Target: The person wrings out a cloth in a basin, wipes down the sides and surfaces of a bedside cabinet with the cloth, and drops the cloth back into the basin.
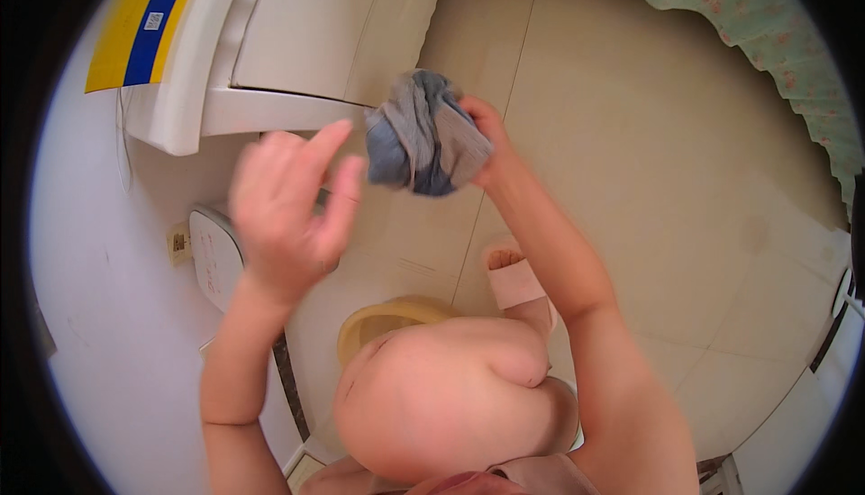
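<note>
My right hand (482,135) grips a bunched grey and blue cloth (423,133), held up in front of me over the tiled floor. My left hand (288,207) is raised beside it, fingers spread and slightly curled, holding nothing; its fingertips are just left of the cloth, and I cannot tell whether they touch it. Below the hands my bent knee (450,396) fills the lower middle, and a foot in a pink slipper (514,279) rests on the floor.
A white appliance (270,36) with a yellow and blue sticker stands at the upper left by the white wall. A white oval object (214,256) and a wall socket (178,243) sit lower left. A yellow basin rim (378,324) shows behind my knee. Floral green fabric (766,18) hangs upper right.
</note>
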Tool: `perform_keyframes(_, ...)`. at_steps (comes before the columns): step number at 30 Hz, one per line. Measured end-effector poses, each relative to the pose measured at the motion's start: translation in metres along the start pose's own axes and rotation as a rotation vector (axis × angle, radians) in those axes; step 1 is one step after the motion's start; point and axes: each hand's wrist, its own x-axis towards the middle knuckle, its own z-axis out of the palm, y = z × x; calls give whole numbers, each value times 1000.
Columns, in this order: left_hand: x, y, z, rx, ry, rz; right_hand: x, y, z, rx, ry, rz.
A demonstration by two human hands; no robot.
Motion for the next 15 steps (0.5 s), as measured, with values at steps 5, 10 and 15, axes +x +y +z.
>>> perform_keyframes(5,-54,2,38,-519,-154,-635,-35,50,40,193,21,-58)
perform_keyframes(10,-52,4,48,-1326,-172,-1181,-42,38,8,165,-172,36)
perform_keyframes(15,-23,8,37,-967,-123,-946,-50,43,-12,-314,630,-495)
